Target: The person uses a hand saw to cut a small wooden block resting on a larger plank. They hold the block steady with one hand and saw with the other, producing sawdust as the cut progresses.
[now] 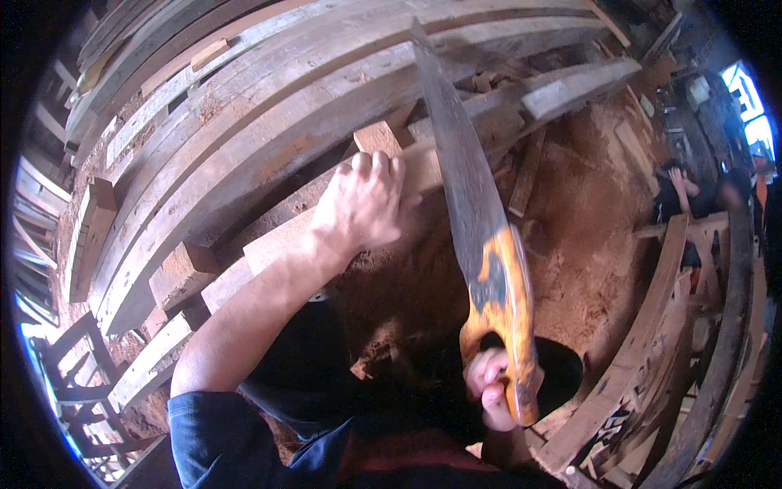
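My left hand (358,200) grips a pale timber (269,236) in the middle of the view, fingers curled over it beside a short wooden block (376,135). My right hand (497,387) is closed on the yellow-orange, worn handle of a hand saw (460,155) at the lower middle. The long grey blade points away from me, just right of the timber's end, reaching over the curved planks behind; whether it touches the timber I cannot tell. Part of my right hand is hidden by the handle.
Long curved planks (269,114) fill the back left, with loose blocks (181,269) among them. Sawdust covers the ground (570,244). Curved timbers (652,342) stand at the right. Two other people (676,187) (733,196) are at the far right, beside a wooden trestle.
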Tool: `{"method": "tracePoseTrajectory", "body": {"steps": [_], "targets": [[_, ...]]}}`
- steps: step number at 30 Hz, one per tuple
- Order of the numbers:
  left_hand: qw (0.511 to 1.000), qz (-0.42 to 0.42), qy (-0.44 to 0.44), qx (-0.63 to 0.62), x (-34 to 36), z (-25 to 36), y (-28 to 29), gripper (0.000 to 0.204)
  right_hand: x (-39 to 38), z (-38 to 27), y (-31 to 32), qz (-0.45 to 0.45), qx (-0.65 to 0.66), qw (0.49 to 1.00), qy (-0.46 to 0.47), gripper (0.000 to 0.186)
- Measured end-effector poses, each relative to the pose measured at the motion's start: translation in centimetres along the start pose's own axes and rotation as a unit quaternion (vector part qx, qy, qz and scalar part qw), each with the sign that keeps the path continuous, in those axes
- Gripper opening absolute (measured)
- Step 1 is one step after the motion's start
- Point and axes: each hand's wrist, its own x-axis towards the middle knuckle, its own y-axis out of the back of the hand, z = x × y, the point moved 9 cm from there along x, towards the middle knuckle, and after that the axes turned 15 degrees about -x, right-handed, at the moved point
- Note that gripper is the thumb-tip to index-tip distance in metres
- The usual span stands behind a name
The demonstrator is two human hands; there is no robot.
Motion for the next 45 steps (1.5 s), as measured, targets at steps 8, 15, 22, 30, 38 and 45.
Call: {"method": "tracePoseTrajectory", "body": {"steps": [8, 15, 22, 30, 38, 45], "targets": [[1.0, 0.011, 0.023, 0.01, 0.3, -0.7, 0.6, 0.046, -0.4, 0.6, 1.1, -0.013, -0.014, 1.0, -0.019, 0.024], [0.999, -0.043, -0.011, 0.012, -0.2, 0.9, -0.3, 0.049, 5.9, 0.0, -2.3, -0.005, -0.211, 0.975, 0.073, 0.018], [1.0, 0.004, 0.015, 0.009, 0.4, 0.3, 0.1, 0.046, -3.4, -1.1, 0.4, -0.021, -0.128, 0.991, 0.037, 0.029], [0.999, -0.022, 0.03, 0.025, 0.3, -1.7, 1.1, 0.049, -1.0, 0.6, 0.3, -0.027, -0.073, 0.997, 0.001, 0.018], [0.999, -0.019, -0.015, -0.022, -0.1, -1.2, 1.3, 0.047, -2.8, -0.9, -1.1, -0.02, -0.12, 0.992, 0.028, 0.021], [0.999, -0.005, 0.041, -0.005, 0.5, -2.0, 1.2, 0.047, -0.3, -2.3, -3.2, -0.09, -0.218, 0.97, 0.049, 0.029]]}}
